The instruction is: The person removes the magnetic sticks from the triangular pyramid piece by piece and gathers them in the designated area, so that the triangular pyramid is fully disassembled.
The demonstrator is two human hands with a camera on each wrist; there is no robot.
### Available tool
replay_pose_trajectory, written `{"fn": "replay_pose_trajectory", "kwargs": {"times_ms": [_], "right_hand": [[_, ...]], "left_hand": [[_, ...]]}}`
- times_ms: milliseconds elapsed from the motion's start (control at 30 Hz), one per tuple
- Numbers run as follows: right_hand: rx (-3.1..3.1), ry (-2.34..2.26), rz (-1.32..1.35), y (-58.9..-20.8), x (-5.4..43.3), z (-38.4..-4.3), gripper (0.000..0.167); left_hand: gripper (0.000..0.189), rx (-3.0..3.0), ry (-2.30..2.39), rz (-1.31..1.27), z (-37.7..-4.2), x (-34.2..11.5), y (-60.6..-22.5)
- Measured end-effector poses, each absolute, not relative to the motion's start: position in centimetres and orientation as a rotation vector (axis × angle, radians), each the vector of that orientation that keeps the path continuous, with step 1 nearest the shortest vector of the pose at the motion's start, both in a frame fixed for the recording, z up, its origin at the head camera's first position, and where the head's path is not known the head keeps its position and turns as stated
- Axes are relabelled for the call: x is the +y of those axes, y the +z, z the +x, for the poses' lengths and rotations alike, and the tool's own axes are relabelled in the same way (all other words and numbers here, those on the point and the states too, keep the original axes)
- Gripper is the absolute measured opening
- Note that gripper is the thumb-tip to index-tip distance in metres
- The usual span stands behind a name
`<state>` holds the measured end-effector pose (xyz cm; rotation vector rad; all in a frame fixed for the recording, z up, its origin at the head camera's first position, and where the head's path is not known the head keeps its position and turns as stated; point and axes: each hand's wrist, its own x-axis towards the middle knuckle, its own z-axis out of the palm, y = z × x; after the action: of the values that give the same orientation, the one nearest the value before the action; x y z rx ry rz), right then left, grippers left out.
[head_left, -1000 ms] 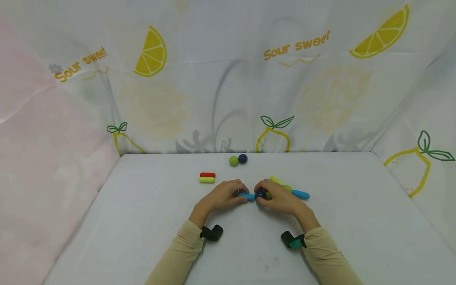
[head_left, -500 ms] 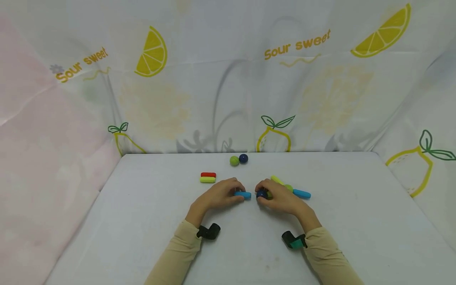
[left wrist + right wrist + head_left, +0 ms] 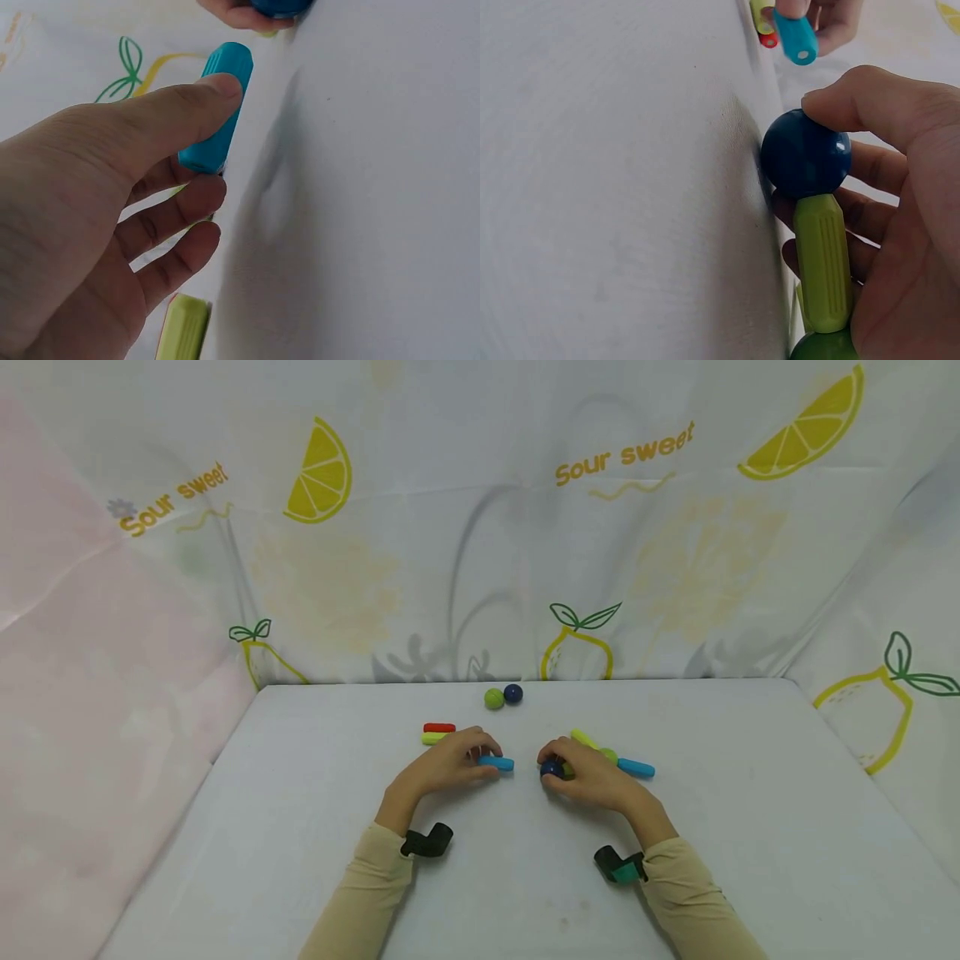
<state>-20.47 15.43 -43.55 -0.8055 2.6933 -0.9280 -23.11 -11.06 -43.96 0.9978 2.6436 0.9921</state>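
Note:
My left hand (image 3: pixel 446 766) pinches a light blue ridged rod (image 3: pixel 217 112) between thumb and fingers, just above the white table. One end of the rod, with a small pale disc in it, points toward the right hand. Opposite it, my right hand (image 3: pixel 596 778) grips a glossy dark blue ball (image 3: pixel 806 154) with the thumb on top. From that ball a yellow-green rod (image 3: pixel 821 262) runs back under the palm to a green ball (image 3: pixel 825 348). In the head view, another yellow-green rod (image 3: pixel 583 739) and a blue rod (image 3: pixel 636 768) meet at the green ball.
Left of the left hand, a red rod (image 3: pixel 439 727) lies alongside a yellow-green rod (image 3: pixel 432 738), partly covered by the hand. Toward the table's back edge sit a loose green ball (image 3: pixel 493 698) and a dark blue ball (image 3: pixel 513 694). A printed cloth (image 3: pixel 480 527) hangs behind.
My left hand has drawn the light blue rod leftward, away from the dark blue ball it was right beside, and now overlaps the yellow-green rod. The right hand stays nearly still.

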Motion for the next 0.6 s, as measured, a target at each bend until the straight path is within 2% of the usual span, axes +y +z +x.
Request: {"fn": "replay_pose_trajectory", "kwargs": {"times_ms": [600], "right_hand": [[2.693,-0.914,-0.797,-43.5,15.6,-20.4,0.024]], "left_hand": [[0.024,2.710,1.069,0.926,-23.3,-14.5,-42.9]]}}
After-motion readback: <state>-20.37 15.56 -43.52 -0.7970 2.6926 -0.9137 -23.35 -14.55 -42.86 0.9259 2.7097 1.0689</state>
